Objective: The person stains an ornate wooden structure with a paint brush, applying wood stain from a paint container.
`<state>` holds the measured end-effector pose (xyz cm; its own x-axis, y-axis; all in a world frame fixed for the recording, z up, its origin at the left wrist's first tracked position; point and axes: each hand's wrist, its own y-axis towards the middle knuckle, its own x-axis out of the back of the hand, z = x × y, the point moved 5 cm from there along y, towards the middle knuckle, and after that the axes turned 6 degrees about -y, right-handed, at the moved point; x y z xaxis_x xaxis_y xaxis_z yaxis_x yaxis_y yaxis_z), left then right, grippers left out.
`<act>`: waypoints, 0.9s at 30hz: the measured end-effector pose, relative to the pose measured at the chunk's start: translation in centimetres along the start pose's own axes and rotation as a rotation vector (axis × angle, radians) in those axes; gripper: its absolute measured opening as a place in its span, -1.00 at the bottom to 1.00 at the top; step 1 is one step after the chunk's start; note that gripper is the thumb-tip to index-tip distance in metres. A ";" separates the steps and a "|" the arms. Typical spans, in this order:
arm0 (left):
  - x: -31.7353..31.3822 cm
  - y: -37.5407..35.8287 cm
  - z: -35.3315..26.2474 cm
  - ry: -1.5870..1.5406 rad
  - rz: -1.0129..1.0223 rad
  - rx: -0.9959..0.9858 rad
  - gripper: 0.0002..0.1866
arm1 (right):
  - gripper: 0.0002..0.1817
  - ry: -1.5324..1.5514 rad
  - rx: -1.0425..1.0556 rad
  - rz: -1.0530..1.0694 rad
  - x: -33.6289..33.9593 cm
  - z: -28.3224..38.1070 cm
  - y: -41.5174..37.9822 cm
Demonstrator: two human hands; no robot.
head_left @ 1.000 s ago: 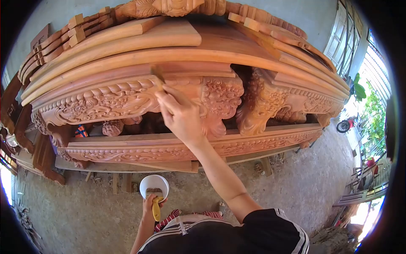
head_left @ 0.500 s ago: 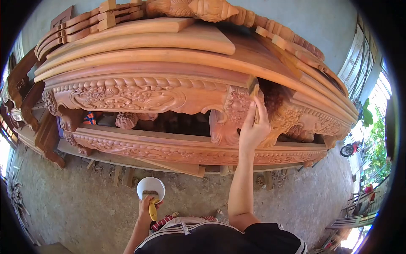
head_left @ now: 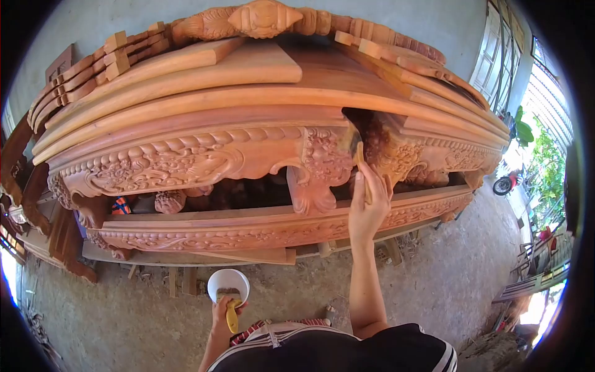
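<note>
My right hand (head_left: pixel 370 208) is closed around the handle of a slim paintbrush (head_left: pixel 361 154), its tip against the side edge of a carved corner leg (head_left: pixel 322 162) on a reddish-brown wooden furniture piece. Low in front of my body, my left hand (head_left: pixel 222 317) grips a white bucket (head_left: pixel 242 286) together with a wider paintbrush (head_left: pixel 232 317). That brush has a yellow handle, and its bristles rest inside the bucket. What else the bucket holds is hard to make out.
Curved wooden boards (head_left: pixel 186 102) and turned, carved parts (head_left: pixel 263 20) lie stacked on top. Another carved frame (head_left: pixel 396 162) stands just right of the corner leg. Dark wooden legs (head_left: pixel 65 242) are at left. Wood scraps lie on the concrete floor (head_left: pixel 310 291); a motorbike wheel (head_left: pixel 502 185) shows at right.
My right hand and its brush have moved down along the leg's edge. The view has shifted, so the furniture appears farther left. My left hand still holds the bucket and wide brush.
</note>
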<state>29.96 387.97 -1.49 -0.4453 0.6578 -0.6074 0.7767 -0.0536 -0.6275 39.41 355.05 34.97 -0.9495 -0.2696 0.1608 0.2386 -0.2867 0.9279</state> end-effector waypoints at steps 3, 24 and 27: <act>0.9 0.6 0.4 -0.015 0.017 0.006 -0.67 | -0.79 -0.100 0.284 0.262 -0.9 2.0 -2.8; -1.7 -0.1 1.2 -0.030 -0.015 0.038 -0.73 | -0.80 0.001 0.397 0.456 -2.6 -2.9 -10.1; -2.9 -0.7 0.3 0.027 0.017 0.068 -0.73 | -0.82 -0.045 0.497 0.644 -3.7 -5.4 -13.8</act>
<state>30.54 385.84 0.60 -0.4198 0.6760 -0.6057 0.7515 -0.1154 -0.6496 40.69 355.06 19.77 -0.6665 -0.2017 0.7177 0.6326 0.3563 0.6876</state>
